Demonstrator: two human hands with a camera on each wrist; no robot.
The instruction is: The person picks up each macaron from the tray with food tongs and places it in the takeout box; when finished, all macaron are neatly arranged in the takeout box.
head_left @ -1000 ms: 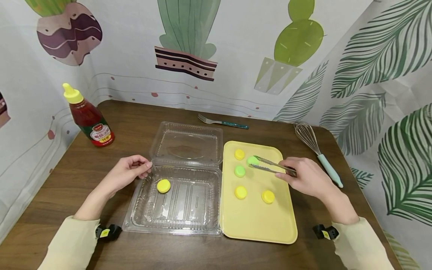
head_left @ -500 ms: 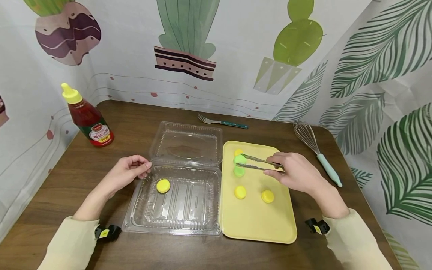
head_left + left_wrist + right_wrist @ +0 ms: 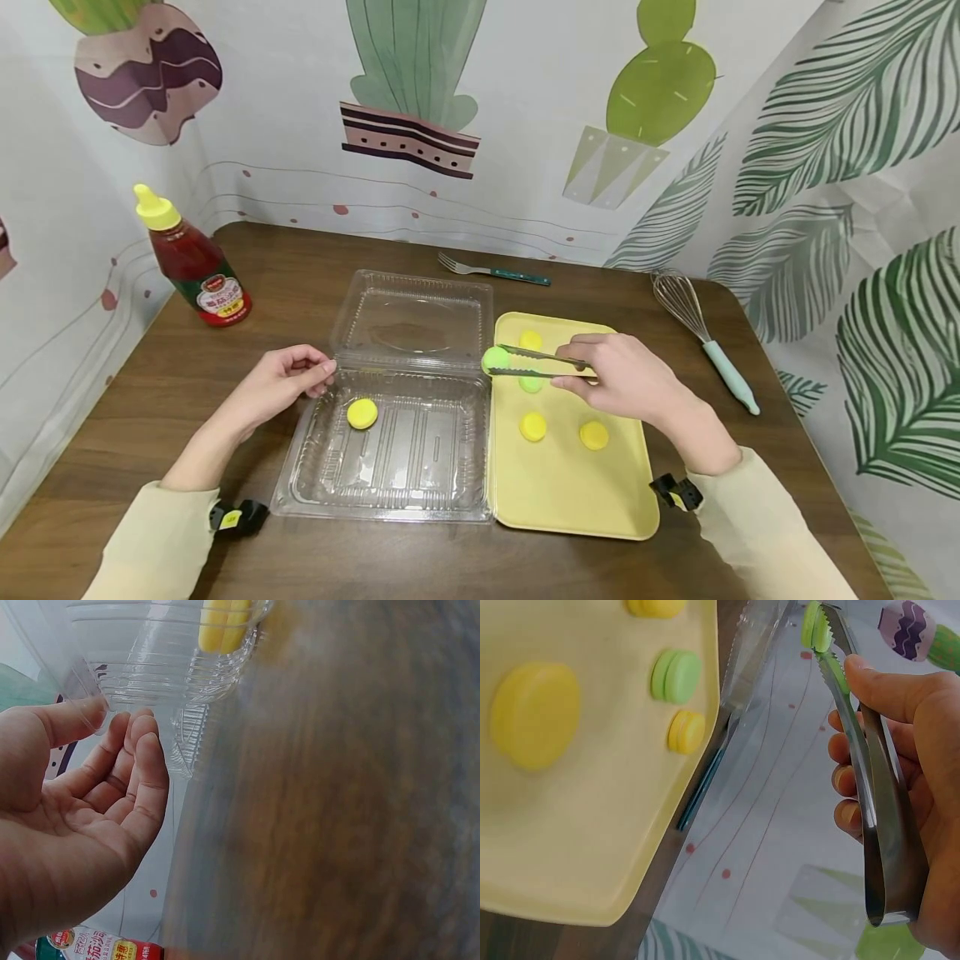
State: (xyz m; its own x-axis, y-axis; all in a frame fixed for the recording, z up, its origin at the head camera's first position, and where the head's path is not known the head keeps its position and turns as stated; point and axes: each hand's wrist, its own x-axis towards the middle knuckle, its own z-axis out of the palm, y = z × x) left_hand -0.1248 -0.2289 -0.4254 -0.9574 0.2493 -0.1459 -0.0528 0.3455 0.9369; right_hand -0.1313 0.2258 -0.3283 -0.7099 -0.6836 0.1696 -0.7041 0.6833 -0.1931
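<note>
My right hand (image 3: 626, 379) grips metal tongs (image 3: 885, 825). Between their serrated tips is a green macaron (image 3: 817, 627), held up over the left edge of the yellow tray (image 3: 577, 500). On that tray lie another green macaron (image 3: 676, 676) and several yellow ones, such as the yellow macaron (image 3: 533, 427). To the left, a clear plastic clamshell container (image 3: 420, 492) stands with its lid laid back. One yellow macaron (image 3: 362, 413) sits inside it. At the container's left rim, near the hinge, my left hand (image 3: 288, 379) pinches the edge between thumb and fingertips.
A ketchup bottle (image 3: 197, 267) stands at the back left of the brown table (image 3: 300, 258). Behind the container lies a fork (image 3: 495, 272). A whisk (image 3: 705, 337) lies right of the tray. Patterned cloth (image 3: 525, 167) hangs behind the table.
The tongs have carried the green macaron leftward, from the tray's upper middle to its left edge. My left hand has stayed at the container's rim.
</note>
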